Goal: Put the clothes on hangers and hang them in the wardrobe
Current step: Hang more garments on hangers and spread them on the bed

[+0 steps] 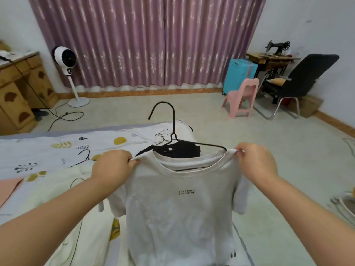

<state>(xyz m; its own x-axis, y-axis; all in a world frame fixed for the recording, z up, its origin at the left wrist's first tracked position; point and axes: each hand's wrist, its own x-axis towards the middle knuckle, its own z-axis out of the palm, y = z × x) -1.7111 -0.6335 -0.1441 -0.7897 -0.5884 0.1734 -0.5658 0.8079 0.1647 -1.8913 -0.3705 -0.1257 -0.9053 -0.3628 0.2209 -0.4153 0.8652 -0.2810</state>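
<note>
Mauve pleated curtains (146, 41) cover the far wall from ceiling to floor. The bed (38, 150), spread with a white sheet printed with yellow and black motifs, occupies the left foreground. A carved wooden cabinet (17, 89) stands at far left; a black reclining chair (299, 77) stands at far right, with a black sewing machine on its wooden stand (276, 52) behind it. A turquoise hard-shell suitcase (238, 73) stands against the curtain, and a small pink plastic chair (244, 96) sits just in front of it. A white pedestal fan (65, 60) stands near the cabinet.

The white short-sleeved T-shirt (178, 217) with small black chest lettering hangs upright in mid-frame, held up over the edge of the bed. The black wire hanger (173, 121) sits inside its neckline, hook rising above the collar; the left shoulder of the hanger projects outside the fabric. A black garment (180, 150) lies on the bed behind the collar. Another black wire hanger (84, 158) lies flat on the bed to the left.

The left hand (113, 166) pinches the left shoulder seam of the T-shirt, fingers curled over the cloth. The right hand (255, 160) pinches the right side of the collar likewise.
</note>
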